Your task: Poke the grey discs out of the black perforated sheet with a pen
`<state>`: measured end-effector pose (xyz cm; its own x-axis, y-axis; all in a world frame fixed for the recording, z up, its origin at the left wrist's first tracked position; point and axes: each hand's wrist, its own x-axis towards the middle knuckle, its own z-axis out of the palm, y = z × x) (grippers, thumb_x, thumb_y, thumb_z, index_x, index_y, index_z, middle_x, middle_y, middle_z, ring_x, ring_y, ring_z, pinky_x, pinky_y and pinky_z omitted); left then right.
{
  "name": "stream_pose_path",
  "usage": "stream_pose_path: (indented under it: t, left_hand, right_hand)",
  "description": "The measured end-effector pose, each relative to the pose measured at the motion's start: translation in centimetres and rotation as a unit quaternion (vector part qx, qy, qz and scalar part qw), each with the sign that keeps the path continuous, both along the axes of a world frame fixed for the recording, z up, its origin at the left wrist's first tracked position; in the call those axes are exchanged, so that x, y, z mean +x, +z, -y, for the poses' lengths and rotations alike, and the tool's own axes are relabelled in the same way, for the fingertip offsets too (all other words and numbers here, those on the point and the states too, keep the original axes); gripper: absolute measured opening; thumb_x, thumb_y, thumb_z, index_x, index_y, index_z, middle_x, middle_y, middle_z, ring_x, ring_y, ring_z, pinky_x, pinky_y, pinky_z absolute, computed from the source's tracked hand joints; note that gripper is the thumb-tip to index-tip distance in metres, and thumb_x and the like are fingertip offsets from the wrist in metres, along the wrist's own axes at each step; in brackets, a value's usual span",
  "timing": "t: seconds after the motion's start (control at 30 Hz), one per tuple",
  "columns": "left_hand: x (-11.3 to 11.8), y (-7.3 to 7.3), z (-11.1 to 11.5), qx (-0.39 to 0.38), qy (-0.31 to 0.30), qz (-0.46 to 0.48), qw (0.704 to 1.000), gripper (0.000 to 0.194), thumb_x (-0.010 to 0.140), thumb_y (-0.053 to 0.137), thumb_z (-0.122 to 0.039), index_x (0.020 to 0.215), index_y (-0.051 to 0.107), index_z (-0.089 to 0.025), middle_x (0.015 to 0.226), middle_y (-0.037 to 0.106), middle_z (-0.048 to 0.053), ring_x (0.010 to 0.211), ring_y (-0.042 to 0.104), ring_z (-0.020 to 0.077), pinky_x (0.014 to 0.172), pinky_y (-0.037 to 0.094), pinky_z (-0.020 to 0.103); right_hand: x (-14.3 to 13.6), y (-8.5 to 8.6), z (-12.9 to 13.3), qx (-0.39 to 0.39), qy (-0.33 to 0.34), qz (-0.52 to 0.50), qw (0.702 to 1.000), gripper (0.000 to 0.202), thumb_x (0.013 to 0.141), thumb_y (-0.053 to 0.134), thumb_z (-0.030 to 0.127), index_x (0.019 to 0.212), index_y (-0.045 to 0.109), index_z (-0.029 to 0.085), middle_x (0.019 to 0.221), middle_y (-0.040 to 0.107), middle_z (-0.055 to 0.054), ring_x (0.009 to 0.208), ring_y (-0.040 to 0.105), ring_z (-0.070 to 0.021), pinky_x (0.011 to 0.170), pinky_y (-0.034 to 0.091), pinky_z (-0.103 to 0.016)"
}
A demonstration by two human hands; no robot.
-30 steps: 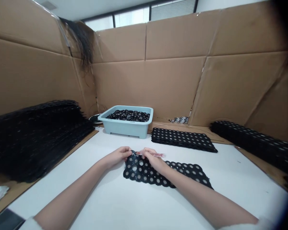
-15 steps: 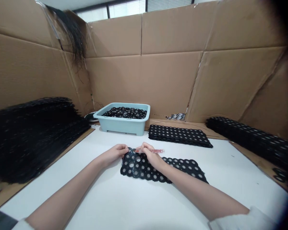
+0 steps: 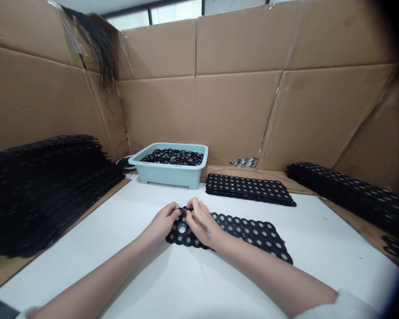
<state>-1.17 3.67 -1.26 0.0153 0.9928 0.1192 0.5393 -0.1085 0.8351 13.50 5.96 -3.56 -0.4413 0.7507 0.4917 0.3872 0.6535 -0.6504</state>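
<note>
Since the earlier frame our right hand (image 3: 201, 226) joins our left hand (image 3: 164, 221), fingers pinching the perforated black sheet's (image 3: 249, 230) left end; it seems light, floppy

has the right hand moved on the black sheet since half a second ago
Yes. The right hand has come down and a little nearer, from the sheet's far edge onto the perforated black sheet, judged against the blue tub.

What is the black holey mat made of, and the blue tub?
The black holey mat looks like matte rubber or foam: it lies limp and dull, though that is a guess. The blue tub looks like smooth plastic, with an evenly coloured moulded rim.
</note>
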Motion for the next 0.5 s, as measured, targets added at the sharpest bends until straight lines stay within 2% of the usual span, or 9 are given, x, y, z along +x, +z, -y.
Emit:
stream_pose_path:
  t: [0.07,0.13,0.27,0.37,0.5]
  left_hand:
    - [-0.6,-0.4,-0.5,-0.004,-0.015,0.008,1.0,0.015,0.074,0.039,-0.03,0.066,0.044,-0.018,0.062,0.046,-0.003,0.064,0.045,0.0144,0.062,0.034,0.026]
    - [-1.1,-0.9,-0.9,-0.009,-0.033,-0.005,0.999,0.01,0.071,0.044,-0.028,0.07,0.044,-0.019,0.064,0.047,-0.003,0.063,0.045,0.0138,0.061,0.034,0.026]
    - [-2.0,-1.2,-1.3,-0.053,-0.084,0.001,0.995,0.019,0.064,0.051,-0.02,0.082,0.043,-0.018,0.073,0.052,-0.002,0.067,0.048,0.0139,0.062,0.036,0.026]
    - [-2.3,-0.9,-1.5,-0.08,-0.074,-0.003,0.994,0.02,0.063,0.053,-0.023,0.08,0.045,-0.016,0.07,0.051,-0.001,0.065,0.048,0.0139,0.06,0.036,0.026]
    - [-2.5,-0.8,-1.8,-0.092,-0.066,-0.028,0.993,0.02,0.061,0.057,-0.031,0.064,0.044,-0.016,0.058,0.044,-0.004,0.056,0.042,0.012,0.053,0.03,0.024]
  right_hand:
    - [0.2,-0.1,-0.5,-0.047,-0.016,-0.015,0.999,0.016,0.08,0.038,0.025,0.095,0.04,0.02,0.091,0.048,-0.005,0.088,0.046,-0.0191,0.077,0.036,-0.034]
    - [0.4,-0.3,-1.2,-0.13,-0.021,-0.029,0.991,0.019,0.078,0.041,0.03,0.094,0.042,0.02,0.089,0.051,-0.004,0.086,0.049,-0.0189,0.074,0.037,-0.032]
    - [1.2,-0.2,-2.4,-0.247,0.043,-0.07,0.965,0.015,0.076,0.043,0.032,0.086,0.044,0.022,0.074,0.053,0.002,0.068,0.051,-0.0146,0.066,0.036,-0.029]
    - [1.7,0.0,-2.7,-0.268,0.079,-0.111,0.954,0.008,0.074,0.043,0.028,0.08,0.042,0.022,0.072,0.052,0.004,0.069,0.053,-0.014,0.067,0.036,-0.027]
    - [1.9,0.0,-2.7,-0.254,0.087,-0.076,0.96,0.009,0.071,0.046,0.026,0.067,0.041,0.02,0.067,0.05,0.003,0.068,0.051,-0.0147,0.063,0.035,-0.026]
